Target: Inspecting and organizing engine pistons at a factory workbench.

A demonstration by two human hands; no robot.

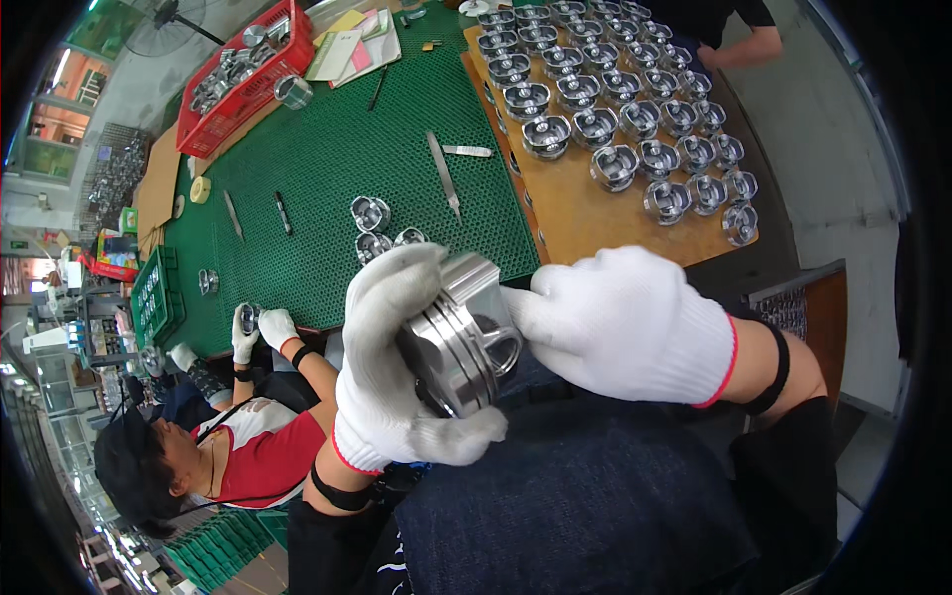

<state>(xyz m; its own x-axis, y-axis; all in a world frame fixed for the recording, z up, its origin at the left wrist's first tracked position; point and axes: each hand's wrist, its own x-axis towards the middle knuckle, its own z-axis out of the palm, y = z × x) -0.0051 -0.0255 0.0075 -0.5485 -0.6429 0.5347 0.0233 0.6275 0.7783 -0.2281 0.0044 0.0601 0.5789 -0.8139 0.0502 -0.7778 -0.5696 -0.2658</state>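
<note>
Green mat (337,149), one piston (454,347) between two gloved hands (372,347) (630,322)

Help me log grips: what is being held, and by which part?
The left hand holds a metal piston around its grooved end; the right hand is at the opposite end, contact unclear.

The middle is filled by a green-topped table (327,149). On the right, the space is closed off by a plain grey wall (838,188). At the far left, windows (50,161) are seen, with a dark fan (178,15) placed near them. The left side is crowded by racks (61,372), and small bright lamps (8,368) are caught at the rim. Green crates (213,545) are stacked near left.
</note>
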